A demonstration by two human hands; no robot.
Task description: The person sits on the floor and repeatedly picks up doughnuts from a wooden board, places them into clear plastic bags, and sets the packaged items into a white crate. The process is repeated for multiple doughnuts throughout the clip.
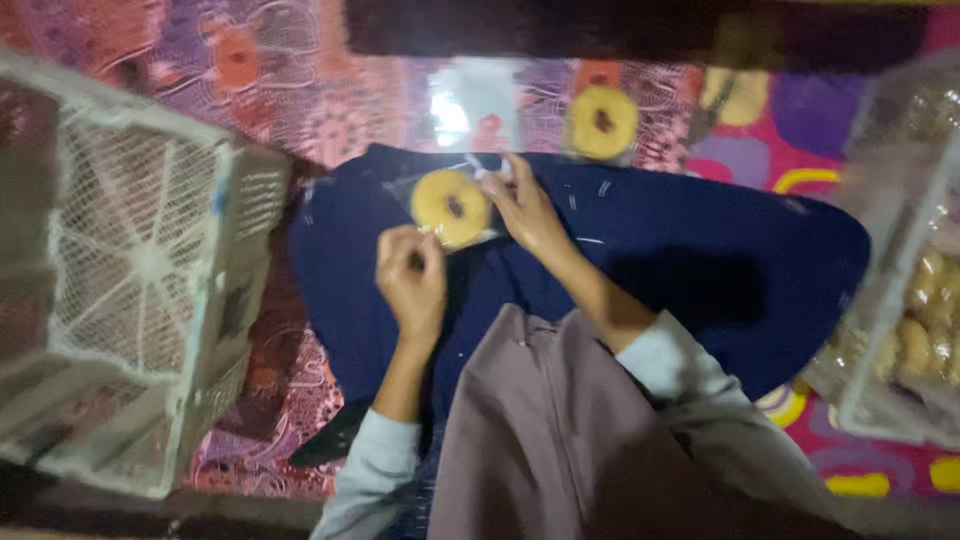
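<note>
Over a dark blue cloth on the lap, the left hand pinches the lower corner of a clear wrapper holding a yellow ring-shaped pastry, while the right hand grips its upper edge. A second ring pastry lies beyond on the patterned mat. A white plastic crate sits at the left and a container of baked pieces at the right.

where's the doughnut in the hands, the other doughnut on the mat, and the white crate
held doughnut (452,207), head view, on its ring
second doughnut (601,122), head view, on its ring
white crate (150,262), head view, on its mesh base
</note>
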